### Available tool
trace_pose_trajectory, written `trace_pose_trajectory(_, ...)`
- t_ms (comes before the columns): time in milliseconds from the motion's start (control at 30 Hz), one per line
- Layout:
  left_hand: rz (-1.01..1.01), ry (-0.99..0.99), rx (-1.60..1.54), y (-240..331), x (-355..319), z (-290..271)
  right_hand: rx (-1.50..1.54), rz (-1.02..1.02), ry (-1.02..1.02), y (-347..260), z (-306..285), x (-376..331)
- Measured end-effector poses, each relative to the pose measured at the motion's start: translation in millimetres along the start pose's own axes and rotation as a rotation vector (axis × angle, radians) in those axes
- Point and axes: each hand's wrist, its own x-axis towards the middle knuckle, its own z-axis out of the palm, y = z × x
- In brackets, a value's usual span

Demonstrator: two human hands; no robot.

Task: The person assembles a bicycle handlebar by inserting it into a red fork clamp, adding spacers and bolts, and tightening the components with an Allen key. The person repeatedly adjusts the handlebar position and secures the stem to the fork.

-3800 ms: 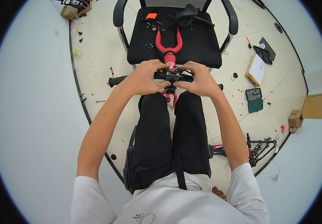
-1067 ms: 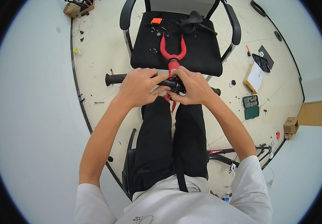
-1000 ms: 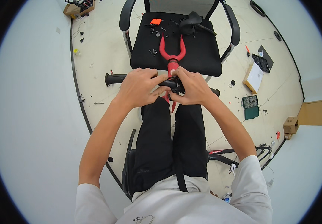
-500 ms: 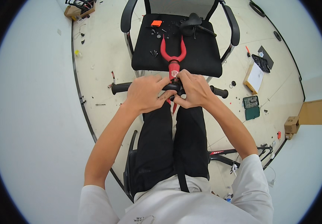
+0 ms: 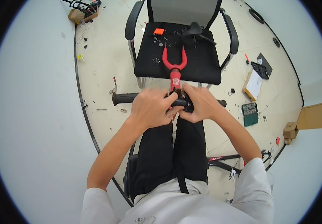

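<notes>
A black handlebar [image 5: 125, 98] lies crosswise above my lap, with rubber grips at its ends. My left hand [image 5: 154, 106] is closed round the bar just left of its middle, thumb and forefinger reaching toward the centre. At the black stem [image 5: 183, 100] my right hand [image 5: 202, 102] pinches with thumb and fingers on its right side; the clamp is partly hidden by both hands. Beyond them a red fork [image 5: 175, 76] points away from me, its two legs resting on the seat of a black chair [image 5: 198, 71].
On the seat lie a bicycle saddle with its post [image 5: 195, 31], an orange box [image 5: 158, 31] and several bolts [image 5: 156, 61]. Right on the floor are a green case [image 5: 250, 120], a cardboard box [image 5: 290, 130] and a bike frame [image 5: 224, 164]. A wall [image 5: 34, 112] stands left.
The whole view has shifted, so chair and floor sit lower. My left hand has moved slightly right along the bar, closer to the stem. My right hand stays at the stem.
</notes>
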Motion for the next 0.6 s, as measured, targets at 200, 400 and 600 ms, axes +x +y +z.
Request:
trace_pose_trajectory(200, 0.012, -0.037, 0.011, 12, -7, -6, -0.017, 0.142, 0.057, -23, 7, -10)
trace_pose_trajectory(400, -0.014, -0.099, 0.033, 19, -14, 0, -0.110, 0.216, 0.100, -34, 13, -17)
trace_pose_trajectory(600, -0.053, -0.103, 0.008, 28, -14, -1, -0.107, 0.197, 0.182, -36, 14, -29)
